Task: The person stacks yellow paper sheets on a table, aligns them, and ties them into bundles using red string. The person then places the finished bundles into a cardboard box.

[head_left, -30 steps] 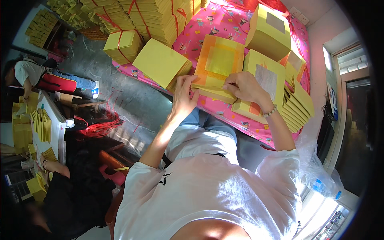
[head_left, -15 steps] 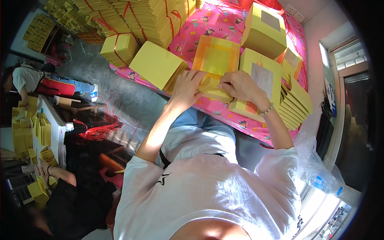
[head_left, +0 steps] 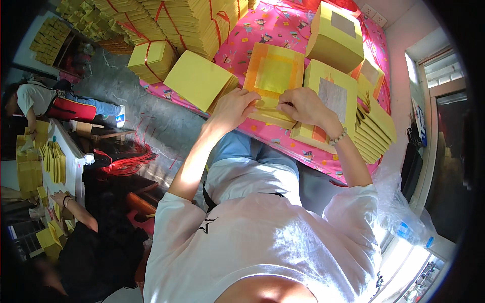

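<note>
On my feed I see a yellow paper stack (head_left: pixel 275 72) lying face up, its orange border framing a rectangular gold-yellow panel. It sits at the near edge of the pink-covered bench (head_left: pixel 284 34), its front side turned toward me.

My left hand (head_left: pixel 232 108) shifted right along near edge of orange-bordered yellow pad (head_left: pixel 275 73), gap to my right hand (head_left: pixel 305 106) narrower. Co-worker's hand (head_left: pixel 59 197) also moved.
</note>
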### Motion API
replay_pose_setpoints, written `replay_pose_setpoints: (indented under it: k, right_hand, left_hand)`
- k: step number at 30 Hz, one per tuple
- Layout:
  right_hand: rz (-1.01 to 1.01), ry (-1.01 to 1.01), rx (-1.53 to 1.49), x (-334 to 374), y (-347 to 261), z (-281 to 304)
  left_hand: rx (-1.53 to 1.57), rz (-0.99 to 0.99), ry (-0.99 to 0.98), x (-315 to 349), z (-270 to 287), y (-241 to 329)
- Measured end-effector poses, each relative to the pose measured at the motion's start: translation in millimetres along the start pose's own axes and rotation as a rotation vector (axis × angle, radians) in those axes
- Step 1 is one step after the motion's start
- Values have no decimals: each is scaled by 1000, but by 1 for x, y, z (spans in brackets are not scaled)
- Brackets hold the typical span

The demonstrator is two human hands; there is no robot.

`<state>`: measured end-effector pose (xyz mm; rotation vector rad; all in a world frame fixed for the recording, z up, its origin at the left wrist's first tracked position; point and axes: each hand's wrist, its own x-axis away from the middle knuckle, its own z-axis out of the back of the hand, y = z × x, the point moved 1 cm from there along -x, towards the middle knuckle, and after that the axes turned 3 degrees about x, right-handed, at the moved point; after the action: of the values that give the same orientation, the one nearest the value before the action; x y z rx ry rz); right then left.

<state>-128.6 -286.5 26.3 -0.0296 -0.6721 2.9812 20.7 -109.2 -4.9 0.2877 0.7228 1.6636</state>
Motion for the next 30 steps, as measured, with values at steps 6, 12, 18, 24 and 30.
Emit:
replay_pose_setpoints:
  k: [6,12,18,24,30]
  right_hand:
    - [26,-29,-15,3,-10,4]
    - [103,83,172,5,-14,-7]
    - [103,103,260,4,-15,-6]
    - [109,210,213,5,-20,9]
    - [-62,772,-50,9,-22,28]
  left_hand:
    - [-40,-3,-12,-4,2,1]
    - [-93,18,-35,-5,0,5]
    - [-249,-29,-85,-8,-2,22]
    - [-326,-84,144,-21,-26,14]
    - [-114,-106,400,-27,-4,19]
